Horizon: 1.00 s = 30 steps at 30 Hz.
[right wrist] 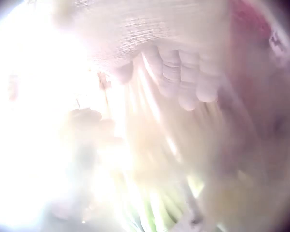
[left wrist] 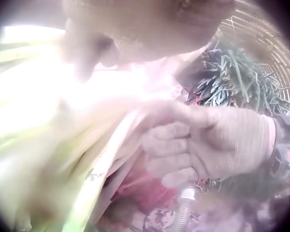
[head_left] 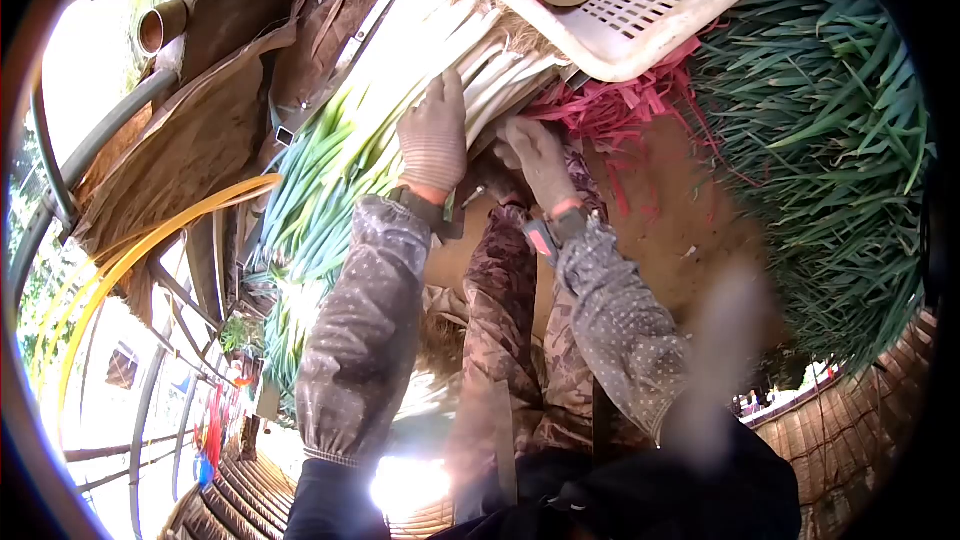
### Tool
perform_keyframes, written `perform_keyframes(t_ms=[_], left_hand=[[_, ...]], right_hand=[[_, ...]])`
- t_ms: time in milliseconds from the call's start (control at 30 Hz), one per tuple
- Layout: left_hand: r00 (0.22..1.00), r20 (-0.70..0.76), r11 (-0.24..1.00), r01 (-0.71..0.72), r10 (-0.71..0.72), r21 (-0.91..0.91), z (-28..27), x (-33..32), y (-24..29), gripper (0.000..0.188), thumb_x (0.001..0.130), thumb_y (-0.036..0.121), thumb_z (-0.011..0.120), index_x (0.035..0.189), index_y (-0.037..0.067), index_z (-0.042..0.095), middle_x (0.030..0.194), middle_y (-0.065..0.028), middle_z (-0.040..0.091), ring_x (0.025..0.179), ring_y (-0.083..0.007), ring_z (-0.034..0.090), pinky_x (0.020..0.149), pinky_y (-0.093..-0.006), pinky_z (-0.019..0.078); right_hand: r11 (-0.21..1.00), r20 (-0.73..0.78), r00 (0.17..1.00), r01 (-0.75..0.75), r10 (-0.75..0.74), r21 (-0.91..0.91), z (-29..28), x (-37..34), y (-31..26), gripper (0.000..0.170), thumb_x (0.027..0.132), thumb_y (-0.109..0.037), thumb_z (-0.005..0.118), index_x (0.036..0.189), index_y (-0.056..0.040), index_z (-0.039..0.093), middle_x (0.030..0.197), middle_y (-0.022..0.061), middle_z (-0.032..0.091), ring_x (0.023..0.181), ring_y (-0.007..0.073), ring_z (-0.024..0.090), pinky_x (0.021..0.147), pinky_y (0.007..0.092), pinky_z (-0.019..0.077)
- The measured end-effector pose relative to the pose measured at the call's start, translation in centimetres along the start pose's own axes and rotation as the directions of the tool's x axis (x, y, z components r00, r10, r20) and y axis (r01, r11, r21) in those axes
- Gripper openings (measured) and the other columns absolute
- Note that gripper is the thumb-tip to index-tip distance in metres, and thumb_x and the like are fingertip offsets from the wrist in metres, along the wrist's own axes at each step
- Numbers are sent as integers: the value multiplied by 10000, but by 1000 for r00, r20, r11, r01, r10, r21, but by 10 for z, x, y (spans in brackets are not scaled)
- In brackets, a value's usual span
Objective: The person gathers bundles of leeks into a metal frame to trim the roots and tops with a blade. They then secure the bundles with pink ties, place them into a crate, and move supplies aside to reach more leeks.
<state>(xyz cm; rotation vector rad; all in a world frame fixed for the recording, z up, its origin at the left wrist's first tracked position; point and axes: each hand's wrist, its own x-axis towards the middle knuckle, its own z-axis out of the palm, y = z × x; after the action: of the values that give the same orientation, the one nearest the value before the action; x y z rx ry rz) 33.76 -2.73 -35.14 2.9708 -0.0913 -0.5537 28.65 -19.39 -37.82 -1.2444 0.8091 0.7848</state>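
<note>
Mostly hemmed in by green leaves (head_left: 820, 160) heaped at right and onions (head_left: 345, 145) laid side by side at left — probably aligned to keep the ends together. Close to a white crate (head_left: 622, 64), with pink strips (head_left: 612, 108) at its edge, presumably for easy reach. Resting the left hand (head_left: 432, 140), fingers fairly straight, on the onions, likely steadying them; gripping a stalk (left wrist: 99, 174) in the curled right hand (head_left: 540, 162), perhaps separating it.
</note>
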Motion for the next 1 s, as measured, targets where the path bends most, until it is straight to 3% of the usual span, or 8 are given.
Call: perform_keyframes(t_ms=[300,333,433,500,567,733,833,1000], left_hand=[[995,104,998,-3,9,-61,-5,13,-9,343,862,84,629,1170,82,478,1013,-129,657,739,-325,701,581,-404,554],[994,113,996,24,-15,-83,-5,3,-11,347,867,95,633,1178,84,480,1054,-125,659,751,-323,703,591,-404,556],[991,42,991,130,-129,-33,1,-17,-13,392,880,171,662,1215,81,480,1267,-131,622,788,-316,709,641,-407,565],[992,66,993,104,-108,57,4,-21,-16,273,863,80,623,1107,63,502,1082,-98,663,744,-209,708,591,-300,546],[992,82,995,100,-99,-13,2,-9,-16,341,852,141,670,1144,79,504,1118,-118,665,788,-278,710,636,-377,559],[983,111,986,151,-144,-64,3,6,-16,303,862,200,683,1100,100,524,1006,-119,689,797,-326,711,651,-427,562],[940,222,960,277,-261,-44,11,5,-6,282,881,213,657,1107,110,525,1019,-123,687,799,-335,711,666,-439,561],[915,227,919,368,-332,-139,16,34,-3,174,866,274,661,920,109,672,824,-151,710,816,-364,704,712,-478,549]], right_hand=[[906,-122,959,193,-255,-376,44,39,-17,370,883,-300,745,1009,26,623,794,136,678,764,222,663,739,363,534],[926,-112,964,193,-241,-326,53,20,-50,268,931,-209,663,1020,43,638,852,118,703,681,123,650,598,294,534],[668,-42,806,459,-590,-585,51,59,-17,266,928,-161,634,1066,67,632,903,152,728,676,175,679,628,323,555],[793,-44,952,226,-303,-566,58,67,-21,350,914,-223,625,1112,66,623,887,197,723,773,318,693,753,401,554],[669,-38,980,106,-197,-736,62,71,-36,404,909,-302,636,1102,51,620,946,264,694,911,459,671,823,496,535],[737,42,999,8,27,-676,53,74,-68,474,911,-380,633,926,90,688,918,343,674,914,450,679,821,500,533],[679,-56,996,11,-76,-734,65,84,-42,460,910,-372,641,888,83,700,803,304,684,860,426,694,809,487,538],[914,-170,983,-11,-64,-405,65,90,-33,468,903,-337,682,867,130,682,739,255,695,729,331,709,707,424,538]])
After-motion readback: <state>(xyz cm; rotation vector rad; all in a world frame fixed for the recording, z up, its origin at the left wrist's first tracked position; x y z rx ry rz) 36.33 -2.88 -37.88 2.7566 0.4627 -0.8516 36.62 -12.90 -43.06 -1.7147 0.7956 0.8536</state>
